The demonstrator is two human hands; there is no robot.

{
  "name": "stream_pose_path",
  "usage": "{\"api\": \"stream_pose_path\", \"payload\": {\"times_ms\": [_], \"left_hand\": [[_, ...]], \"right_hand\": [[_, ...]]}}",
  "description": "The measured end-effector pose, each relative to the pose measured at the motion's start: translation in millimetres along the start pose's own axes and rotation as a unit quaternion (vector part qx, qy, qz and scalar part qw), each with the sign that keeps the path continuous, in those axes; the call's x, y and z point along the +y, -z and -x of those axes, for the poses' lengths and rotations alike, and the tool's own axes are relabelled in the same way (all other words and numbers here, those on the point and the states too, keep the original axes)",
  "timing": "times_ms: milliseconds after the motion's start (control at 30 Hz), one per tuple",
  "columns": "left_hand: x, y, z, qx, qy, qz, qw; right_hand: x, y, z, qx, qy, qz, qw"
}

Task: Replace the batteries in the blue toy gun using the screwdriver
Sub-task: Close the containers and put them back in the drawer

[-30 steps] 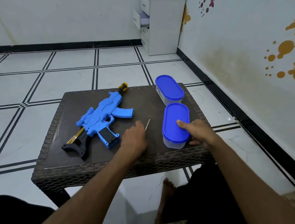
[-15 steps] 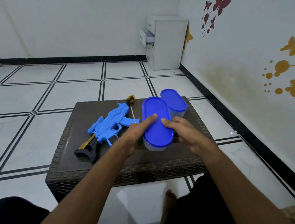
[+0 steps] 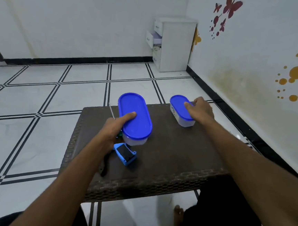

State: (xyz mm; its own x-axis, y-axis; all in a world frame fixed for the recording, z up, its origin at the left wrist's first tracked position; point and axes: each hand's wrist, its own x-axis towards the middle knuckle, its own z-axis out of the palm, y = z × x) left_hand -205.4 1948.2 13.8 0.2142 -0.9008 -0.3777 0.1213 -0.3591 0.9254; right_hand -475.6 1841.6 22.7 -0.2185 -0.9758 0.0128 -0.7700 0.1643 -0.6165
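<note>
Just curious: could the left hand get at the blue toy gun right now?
Probably not at once: the left hand holds a blue-lidded container and the screwdriver over the toy gun, mostly hiding it.

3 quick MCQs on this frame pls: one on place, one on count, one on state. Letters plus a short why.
1. Where is the visible part of the blue toy gun?
A. Under and near the lifted container
B. On the floor
C. On the white cabinet

2. How many blue-lidded containers are in view?
A. One
B. Two
C. Three

3. What is the left hand doing?
A. Resting flat on the table
B. Gripping a container with the thumb on its lid
C. Hanging idle off the table

Key:
1 A: the gun's blue piece lies on the wicker table, just below the left container.
2 B: that one, plus the right container under the right hand.
3 B: the thumb lies on the lid, and a thin screwdriver shaft pokes out beside the hand.
</note>
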Motion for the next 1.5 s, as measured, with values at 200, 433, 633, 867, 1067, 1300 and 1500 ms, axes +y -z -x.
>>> {"api": "stream_pose_path", "payload": {"times_ms": [200, 433, 633, 867, 1067, 1300, 1500], "left_hand": [[22, -8, -100, -0.029, 0.022, -0.029, 0.999], [45, -26, -159, -0.067, 0.068, -0.082, 0.992], [76, -9, -143, -0.068, 0.123, -0.093, 0.986], [165, 49, -96, -0.078, 0.123, -0.102, 0.984], [254, 81, -51, -0.101, 0.14, -0.107, 0.979], [332, 90, -34, -0.184, 0.128, -0.173, 0.959], [364, 80, -36, -0.21, 0.102, -0.191, 0.953]], "right_hand": [[8, -28, -99, -0.133, -0.085, 0.09, 0.983], [16, -44, -115, -0.171, -0.203, -0.101, 0.959], [-2, -42, -70, -0.121, -0.289, -0.192, 0.93], [-65, 12, -6, -0.153, -0.306, -0.295, 0.892], [-156, 80, 56, -0.112, -0.292, -0.406, 0.859], [-228, 135, 91, -0.038, -0.253, -0.482, 0.838], [-262, 141, 95, 0.015, -0.232, -0.501, 0.833]]}}
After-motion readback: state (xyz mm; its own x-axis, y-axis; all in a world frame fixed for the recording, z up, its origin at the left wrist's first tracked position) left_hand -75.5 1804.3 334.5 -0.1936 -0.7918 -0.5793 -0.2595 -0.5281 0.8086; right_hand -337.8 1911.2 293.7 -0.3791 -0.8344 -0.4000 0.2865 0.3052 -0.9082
